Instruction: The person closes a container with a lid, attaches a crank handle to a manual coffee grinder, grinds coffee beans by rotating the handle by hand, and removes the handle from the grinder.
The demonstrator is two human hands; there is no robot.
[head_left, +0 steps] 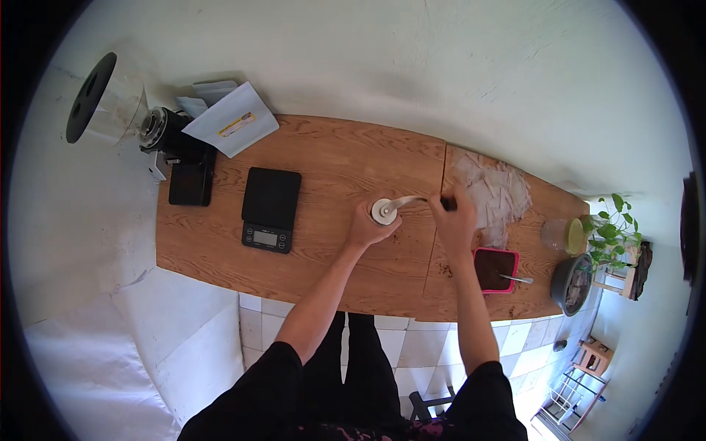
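Note:
Over the middle of the wooden table (346,158), my left hand (365,229) is wrapped around the body of a hand coffee grinder (383,212). Its round pale top faces up at me, and the fingers hide most of the body. A curved metal crank arm reaches out to the right from the top. At its end, my right hand (457,217) is closed on the dark crank knob (447,203). Right of that hand lies a layer of thin, pale, translucent packets (496,195). Below them is a pink-rimmed tray (517,273) of dark brown grounds with a spoon (521,279) in it.
A black digital scale (271,209) lies on the left side. Beyond it stand an electric grinder (180,147) with a clear hopper and a white pouch (239,125). At the right end are a clear jar (554,234), a grey bucket (562,287) and a leafy plant (612,231).

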